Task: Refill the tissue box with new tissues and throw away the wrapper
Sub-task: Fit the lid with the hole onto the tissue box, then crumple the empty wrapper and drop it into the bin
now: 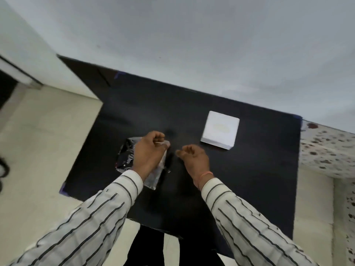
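With our left hand (148, 150) pinching the tissue pack (134, 162) and right hand (194, 156) curled empty, we should tear gently, tissue box (221, 129) at two o'clock.

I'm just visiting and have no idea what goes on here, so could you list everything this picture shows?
tissue box: one, white, square, on the black mat, far right of the hands, standing apart from them.
wrapper: one, clear shiny plastic with some print, on the mat under the left hand.
mat: one, black, covering the table top.
wall: one, pale grey, behind the table.
floor: pale tiles, left of the table.
speckled ledge: one, white with dark spots, right of the mat.
sleeves: two, white with dark stripes, at the bottom.
left hand: one, grip closed on a corner of the wrapper.
right hand: one, curled loosely, above the mat, holding nothing visible.
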